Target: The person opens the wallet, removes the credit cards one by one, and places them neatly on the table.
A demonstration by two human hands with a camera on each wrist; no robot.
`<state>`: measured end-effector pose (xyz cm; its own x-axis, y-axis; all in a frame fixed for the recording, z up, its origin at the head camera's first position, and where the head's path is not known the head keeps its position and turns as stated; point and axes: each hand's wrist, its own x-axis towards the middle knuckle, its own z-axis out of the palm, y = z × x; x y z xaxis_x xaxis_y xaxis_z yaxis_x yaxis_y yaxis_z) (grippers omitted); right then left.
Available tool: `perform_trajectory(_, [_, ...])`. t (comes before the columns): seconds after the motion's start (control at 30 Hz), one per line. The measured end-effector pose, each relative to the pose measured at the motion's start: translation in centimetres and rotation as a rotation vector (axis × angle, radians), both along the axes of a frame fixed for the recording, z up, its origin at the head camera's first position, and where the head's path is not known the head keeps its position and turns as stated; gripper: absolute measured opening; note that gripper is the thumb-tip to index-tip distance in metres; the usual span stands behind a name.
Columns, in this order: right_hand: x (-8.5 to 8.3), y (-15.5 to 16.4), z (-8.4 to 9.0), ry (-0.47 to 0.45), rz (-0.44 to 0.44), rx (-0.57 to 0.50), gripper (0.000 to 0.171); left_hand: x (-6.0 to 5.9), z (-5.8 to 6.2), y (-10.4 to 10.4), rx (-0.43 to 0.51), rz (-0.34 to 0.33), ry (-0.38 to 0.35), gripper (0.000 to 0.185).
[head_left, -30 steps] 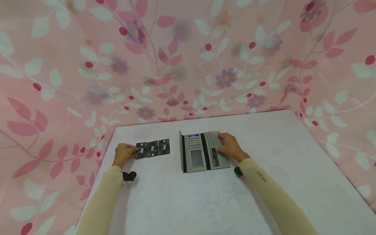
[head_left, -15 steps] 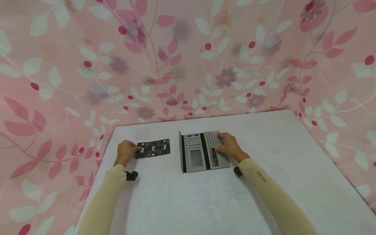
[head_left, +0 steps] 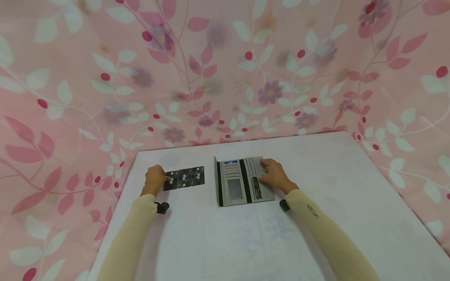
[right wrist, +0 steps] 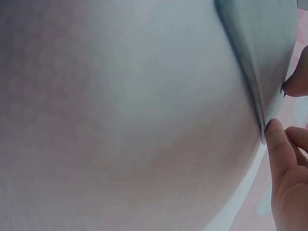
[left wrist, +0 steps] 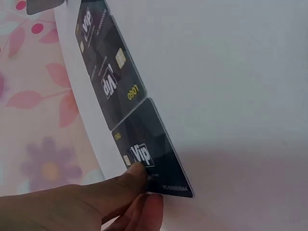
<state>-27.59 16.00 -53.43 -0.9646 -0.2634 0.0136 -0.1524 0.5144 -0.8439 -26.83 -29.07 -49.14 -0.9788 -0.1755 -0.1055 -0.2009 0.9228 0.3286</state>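
Three black cards [head_left: 184,180] printed "Vip" lie in a row on the white cloth, left of an unfolded grey wallet. My left hand [head_left: 154,179] pinches the leftmost card [left wrist: 161,130] at its outer end, the thumb on its face and fingers beneath. That card's inner edge meets the middle card [left wrist: 103,53] in the left wrist view. The wallet [head_left: 228,169] shows card slots, a clear window and a blue card in its top slot. My right hand [head_left: 275,176] holds the wallet's right edge, where the right wrist view catches its fingertips [right wrist: 275,127].
The white-covered table [head_left: 239,242] ends at a pink floral cloth [head_left: 225,78] hanging behind and beside it. Black wrist-worn pieces [head_left: 162,208] stick out from both sleeves. The wallet's left flap [head_left: 217,181] stands raised toward the cards.
My left hand has moved slightly right along the card row, and the row has shifted a little to the right. The right hand and wallet stay put.
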Motion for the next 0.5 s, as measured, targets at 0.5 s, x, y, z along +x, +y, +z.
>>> perform_trajectory(0.5, [0.1,0.1,0.3,-0.011,0.004,-0.041,0.075,-2.7,2.7,12.6,0.519,-0.265,0.277,0.016])
